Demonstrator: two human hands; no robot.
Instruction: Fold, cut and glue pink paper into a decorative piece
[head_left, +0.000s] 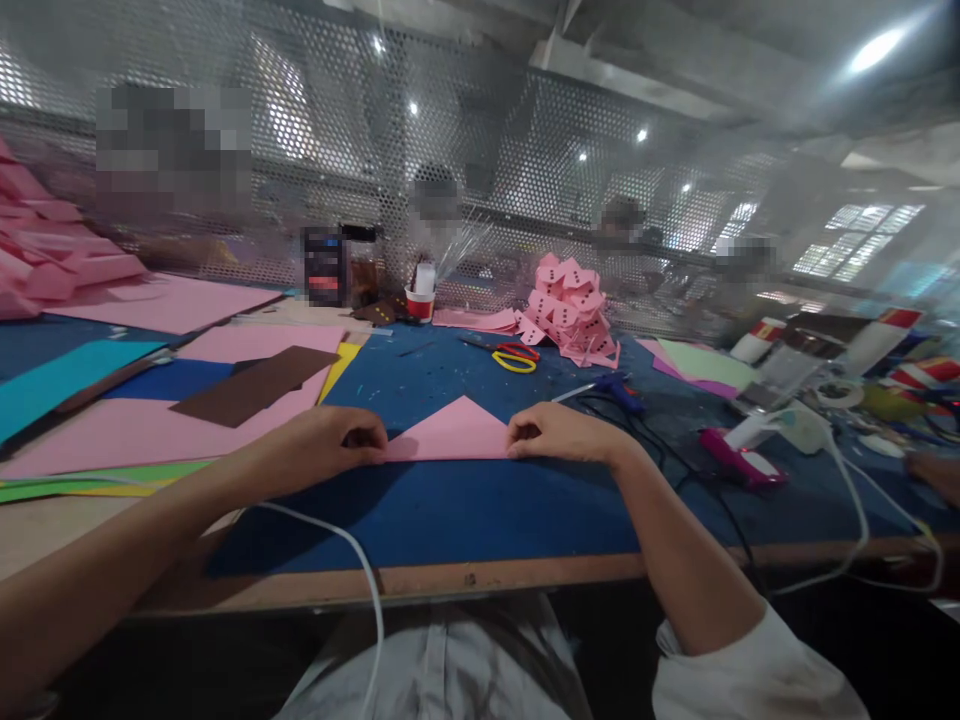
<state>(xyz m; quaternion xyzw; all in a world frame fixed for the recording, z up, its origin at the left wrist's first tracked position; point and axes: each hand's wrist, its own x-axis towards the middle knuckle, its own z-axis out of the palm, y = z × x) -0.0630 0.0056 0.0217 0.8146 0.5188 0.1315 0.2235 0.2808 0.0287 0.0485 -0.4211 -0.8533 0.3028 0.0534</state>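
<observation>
A pink sheet of paper (pixel 457 432), folded into a triangle with its peak pointing away from me, lies on the blue work mat (pixel 450 515). My left hand (pixel 341 440) pinches its left corner, fingers closed. At the opposite corner, the fingers of my right hand (pixel 551 432) are closed on the paper too. The long straight edge runs between both hands, facing me. Beyond the triangle rest scissors with red and yellow handles (pixel 516 357). To the right of them lies a blue glue gun (pixel 619 390).
Coloured sheets, including a brown piece (pixel 259 385) and a turquoise one (pixel 75 375), cover the left side. Pink cut pieces (pixel 570 310) are heaped at the back near a red-and-white cup (pixel 420 300). Cables, a magenta device (pixel 742 458) and a white cord (pixel 360 550) lie about.
</observation>
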